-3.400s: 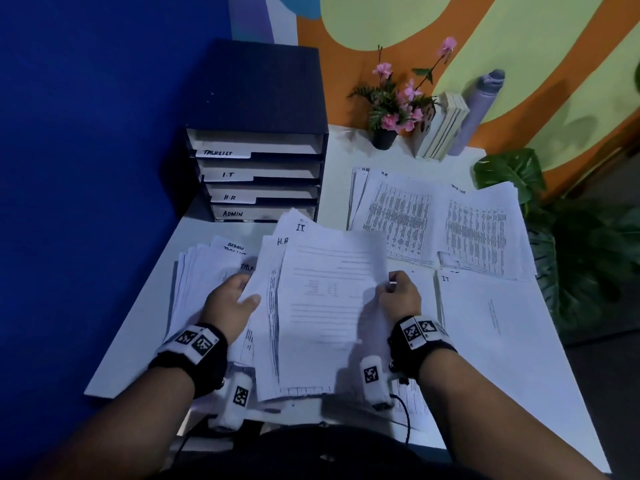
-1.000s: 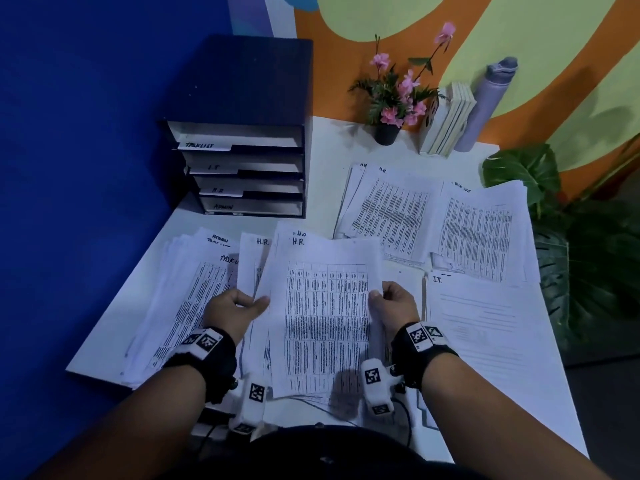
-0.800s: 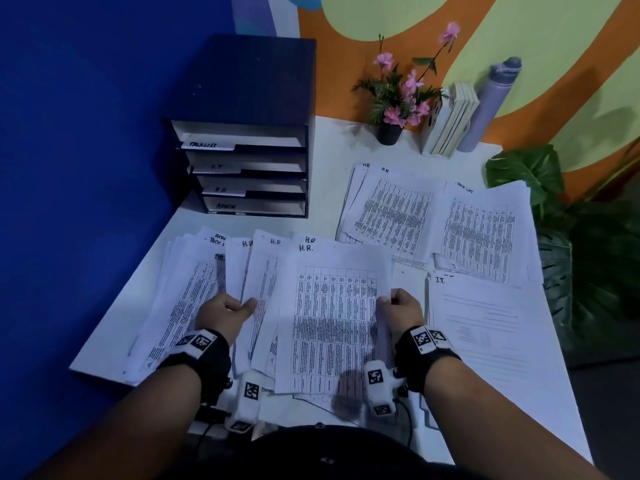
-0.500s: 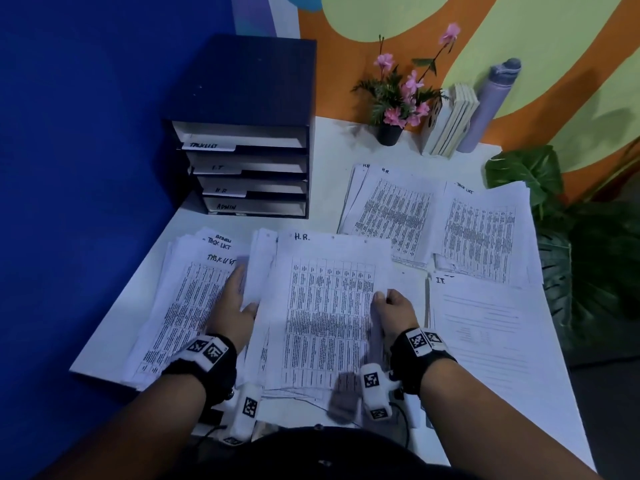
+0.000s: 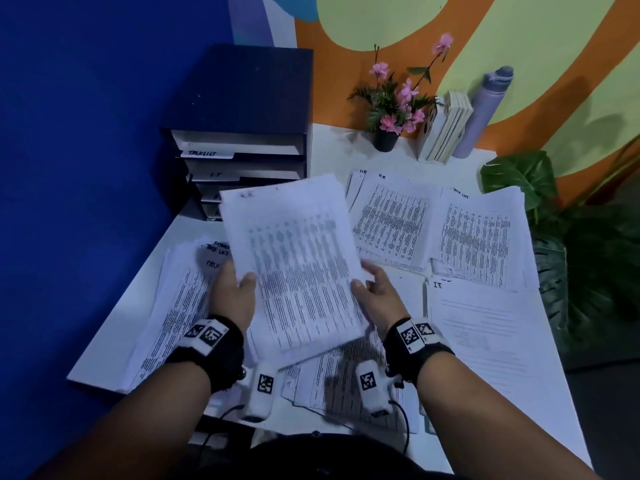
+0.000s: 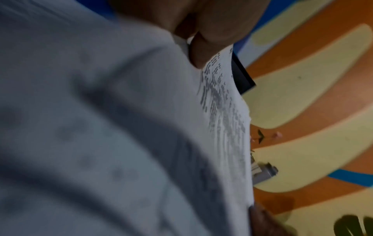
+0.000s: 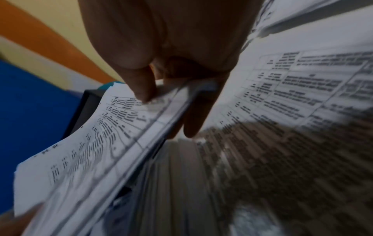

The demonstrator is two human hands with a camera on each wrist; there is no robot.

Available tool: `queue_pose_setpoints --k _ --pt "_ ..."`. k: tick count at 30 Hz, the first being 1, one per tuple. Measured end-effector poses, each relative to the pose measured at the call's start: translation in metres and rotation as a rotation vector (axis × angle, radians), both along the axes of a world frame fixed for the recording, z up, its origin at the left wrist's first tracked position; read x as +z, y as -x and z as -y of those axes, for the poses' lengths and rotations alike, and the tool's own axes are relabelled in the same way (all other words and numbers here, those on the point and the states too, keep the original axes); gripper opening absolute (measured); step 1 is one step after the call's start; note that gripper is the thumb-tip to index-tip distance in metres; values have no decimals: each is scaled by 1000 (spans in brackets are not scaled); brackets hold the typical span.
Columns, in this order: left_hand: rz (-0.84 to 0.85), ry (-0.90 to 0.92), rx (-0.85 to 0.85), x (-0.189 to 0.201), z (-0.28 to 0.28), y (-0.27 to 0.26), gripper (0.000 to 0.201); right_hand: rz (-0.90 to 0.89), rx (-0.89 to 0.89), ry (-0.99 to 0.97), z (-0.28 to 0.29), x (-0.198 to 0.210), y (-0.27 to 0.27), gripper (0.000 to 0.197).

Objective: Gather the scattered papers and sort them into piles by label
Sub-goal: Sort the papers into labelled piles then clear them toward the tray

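My left hand [image 5: 232, 299]: thumb over, fingers under left edge of thick white stack of printed table sheets [image 5: 298, 268]. My right hand [image 5: 375, 294]: pinching stack's right edge, thumb on top. Stack lifted off white desk [image 5: 332, 147], tilted, label blurred. Below hands: more printed sheets [image 5: 332, 386]. Left of left hand: pile marked TASK LIST [image 5: 173, 306]. Right of right hand: I.T. pile [image 5: 485, 327]. Beyond hands: H.R. pile [image 5: 391, 220], dark labelled paper tray unit [image 5: 242, 133].

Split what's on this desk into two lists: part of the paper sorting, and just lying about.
Part of the job:
held stack, gripped by left hand and right hand
H.R. pile
task list pile
I.T. pile
left pile
labelled trays

Lying about:
flower pot
books
bottle
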State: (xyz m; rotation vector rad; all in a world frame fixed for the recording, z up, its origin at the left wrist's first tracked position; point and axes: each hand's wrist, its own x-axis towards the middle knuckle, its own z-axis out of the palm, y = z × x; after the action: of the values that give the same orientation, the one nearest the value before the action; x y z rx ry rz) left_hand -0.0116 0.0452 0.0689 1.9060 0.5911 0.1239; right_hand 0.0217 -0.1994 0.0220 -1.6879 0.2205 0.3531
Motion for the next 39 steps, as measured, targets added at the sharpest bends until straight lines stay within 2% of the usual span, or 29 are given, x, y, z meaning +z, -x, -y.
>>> queue_pose_setpoints --k 2,5,10,13,16,19,23,25,28,32,33,35,37,39 --pt "19 75 22 -6 -8 -7 41 -12 23 132 2 -5 4 17" --pt "-34 137 -32 -18 -15 -8 58 -17 -207 274 20 -17 0 17" --pt "-158 -103 -114 -41 -22 6 56 -45 -555 331 60 -10 -21 16" --pt "-235 -247 -148 -52 -30 15 56 -3 -624 302 78 1 -47 18" --pt "-316 -420 -205 -64 -42 20 59 -24 -620 359 90 1 -82 18" --pt "-455 -560 -266 -71 -53 25 64 -36 -561 467 95 1 -110 26" --pt "-620 -701 -355 -69 -61 33 74 -36 -488 660 87 8 -120 47" --pt "-701 -715 -371 -70 -68 37 83 36 -442 657 71 9 -112 45" --pt "-806 -681 -406 -74 -77 42 92 76 -279 543 26 6 -84 31" --pt "-833 -662 -511 -76 -69 50 92 -81 42 266 -40 5 -25 12" --pt "-827 -661 -538 -76 -64 52 92 -119 123 227 -55 1 -12 15" --pt "-801 -655 -582 -74 -54 58 89 -219 255 179 -79 -6 9 37" --pt "-759 -669 -631 -72 -48 63 89 -250 338 261 -96 -12 21 53" --pt "-703 -673 -683 -71 -48 68 92 -184 377 415 -106 -17 25 36"
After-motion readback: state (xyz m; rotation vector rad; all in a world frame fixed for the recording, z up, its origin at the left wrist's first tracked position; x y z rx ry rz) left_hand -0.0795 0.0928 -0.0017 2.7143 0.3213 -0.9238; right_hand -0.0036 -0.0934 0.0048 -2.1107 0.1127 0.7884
